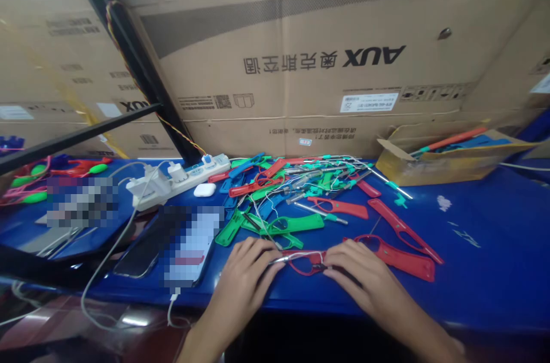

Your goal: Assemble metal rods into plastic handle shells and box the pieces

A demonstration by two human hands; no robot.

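A red shell (317, 257) lies at the front of the blue worktop (494, 254), between the two hands. The left hand (251, 271) has its grip pinched on a thin metal tube (280, 259) over the shell's left end. The right hand (365, 271) has its grip closed around the shell's right end; its fingertips seem to meet a small dark part, though blur makes this uncertain. Just beyond lies a pile (275, 194) of coloured parts. A phone (193, 248) lies left of the hands.

desk (494, 231): blue, kinda shiny
middle: messy pile of red, green and blue plastic parts (296, 224)
left: power strip (189, 178), white case (204, 189), two phones (197, 248)
right: open box (433, 173)
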